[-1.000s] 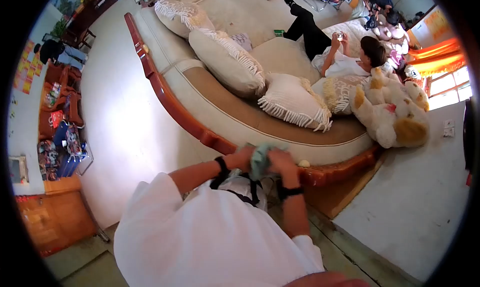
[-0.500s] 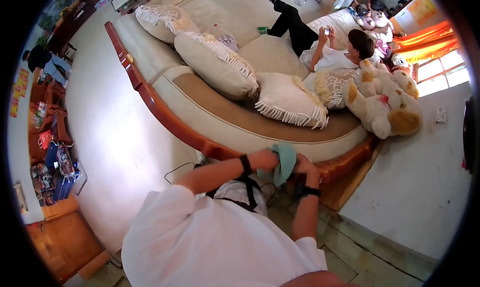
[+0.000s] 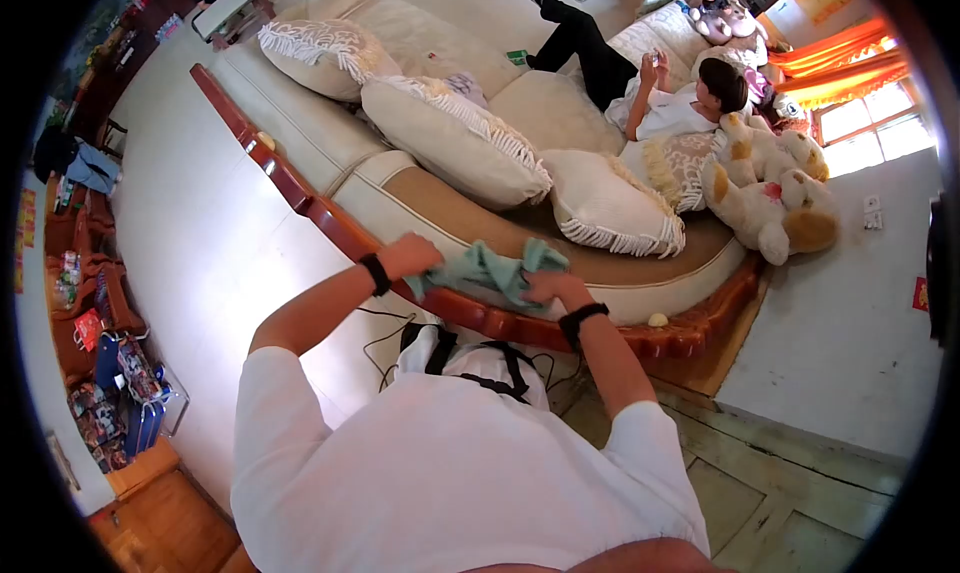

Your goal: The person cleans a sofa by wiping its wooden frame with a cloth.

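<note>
A green cloth [image 3: 490, 269] is stretched between my two hands over the back edge of the sofa. Fingers closed, my left hand [image 3: 411, 257] grips its left end above the red-brown wooden rim [image 3: 480, 316]. At the cloth's right part, my right hand [image 3: 556, 289] is closed on it, close to the cream sofa back [image 3: 625, 301]. Both wrists wear black bands. Whether the cloth touches the wood all along cannot be made out.
Fringed cushions [image 3: 455, 138] and a plush toy [image 3: 775, 213] lie on the sofa. A person [image 3: 675, 108] reclines there holding a small device. Cables [image 3: 385, 348] hang near my waist. A white wall [image 3: 840, 313] stands at the right.
My hands have moved apart, the left one going left, and the cloth has gone from bunched up to spread between them. The view has shifted slightly.
</note>
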`<control>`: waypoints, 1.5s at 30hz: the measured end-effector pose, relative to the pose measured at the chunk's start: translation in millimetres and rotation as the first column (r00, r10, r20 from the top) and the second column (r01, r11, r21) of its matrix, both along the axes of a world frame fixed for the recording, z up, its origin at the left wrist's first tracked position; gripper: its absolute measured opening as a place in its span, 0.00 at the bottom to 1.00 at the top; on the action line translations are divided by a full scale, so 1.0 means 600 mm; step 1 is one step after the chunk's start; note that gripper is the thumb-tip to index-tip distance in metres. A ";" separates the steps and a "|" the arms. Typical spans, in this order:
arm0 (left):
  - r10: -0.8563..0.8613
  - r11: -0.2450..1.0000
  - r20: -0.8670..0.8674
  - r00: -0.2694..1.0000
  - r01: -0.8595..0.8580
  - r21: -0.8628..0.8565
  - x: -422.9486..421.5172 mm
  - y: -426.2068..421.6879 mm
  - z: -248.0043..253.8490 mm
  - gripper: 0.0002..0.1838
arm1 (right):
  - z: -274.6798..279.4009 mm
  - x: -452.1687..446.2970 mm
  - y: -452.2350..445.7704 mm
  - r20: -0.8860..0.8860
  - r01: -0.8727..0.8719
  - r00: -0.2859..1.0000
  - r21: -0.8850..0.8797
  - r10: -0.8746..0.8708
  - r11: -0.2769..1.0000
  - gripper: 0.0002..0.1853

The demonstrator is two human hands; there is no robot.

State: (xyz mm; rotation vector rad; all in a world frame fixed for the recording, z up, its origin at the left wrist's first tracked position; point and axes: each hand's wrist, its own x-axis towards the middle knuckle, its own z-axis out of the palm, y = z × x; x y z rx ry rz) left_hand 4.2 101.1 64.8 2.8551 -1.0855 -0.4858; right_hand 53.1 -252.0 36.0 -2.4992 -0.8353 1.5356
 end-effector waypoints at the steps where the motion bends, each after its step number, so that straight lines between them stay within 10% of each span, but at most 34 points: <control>1: 0.047 0.998 0.145 0.988 -0.054 0.045 0.013 0.039 -0.015 0.07 | -0.007 0.010 0.046 0.028 -0.032 0.999 0.029 0.031 0.999 0.41; 3: 0.166 0.913 0.379 0.910 -0.288 0.290 0.053 0.084 0.037 0.08 | 0.016 0.013 0.140 0.128 -0.056 0.991 0.155 0.036 0.986 0.38; 7: 0.392 0.869 0.508 0.767 -0.490 0.070 0.113 0.179 0.008 0.09 | -0.002 0.050 0.266 0.382 -0.082 0.923 0.299 -0.040 0.951 0.35; 10: 0.502 0.864 0.057 0.863 -0.499 -0.066 0.112 0.196 -0.024 0.26 | -0.017 0.068 0.281 0.383 -0.141 0.924 0.328 0.005 0.934 0.30; 12: 0.630 0.774 -0.416 0.656 -0.573 0.268 0.084 0.151 0.007 0.41 | -0.008 0.072 0.268 0.336 -0.193 0.938 0.290 0.089 0.937 0.27; 15: 0.619 0.780 -0.463 0.635 -0.425 0.460 0.107 0.111 0.027 0.47 | 0.011 0.069 0.217 0.254 -0.017 0.965 0.326 -0.070 0.945 0.23; 21: 0.310 0.931 -0.472 0.825 -0.162 0.327 0.160 0.009 -0.064 0.40 | 0.000 0.075 -0.001 0.372 -0.105 0.910 -0.225 0.185 0.969 0.15; 25: 0.271 0.956 -0.437 0.858 -0.185 0.228 0.135 -0.164 0.029 0.23 | 0.028 0.086 -0.131 0.360 0.179 0.930 -0.608 0.067 0.773 0.16; 30: 0.079 0.982 -0.473 0.878 0.013 0.188 0.130 -0.374 0.009 0.24 | 0.030 0.104 -0.269 0.441 0.343 0.897 -0.662 -0.024 0.667 0.19; 33: 0.075 0.984 -0.487 0.870 0.015 0.178 0.144 -0.446 -0.047 0.25 | -0.256 0.142 -0.373 0.549 0.519 0.807 -0.483 -0.218 0.705 0.27; 37: 0.257 0.966 -0.545 0.798 -0.197 0.167 0.192 -0.428 -0.154 0.31 | -0.038 0.125 -0.148 0.406 0.289 0.914 -0.611 -0.023 0.737 0.22; 40: 0.670 0.742 -0.365 0.646 -0.571 0.351 0.214 -0.338 -0.057 0.27 | -0.175 0.107 -0.083 0.551 0.208 0.827 -0.483 0.110 0.851 0.19; 42: 0.711 0.677 -0.470 0.523 -0.690 0.257 0.233 -0.255 -0.238 0.27 | -0.155 0.094 -0.078 0.649 0.247 0.757 -0.400 0.083 0.883 0.17; 45: 0.798 0.584 -0.219 0.562 -0.632 0.509 0.206 -0.299 -0.068 0.26 | -0.172 0.114 -0.099 0.495 0.255 0.850 -0.086 -0.181 0.963 0.16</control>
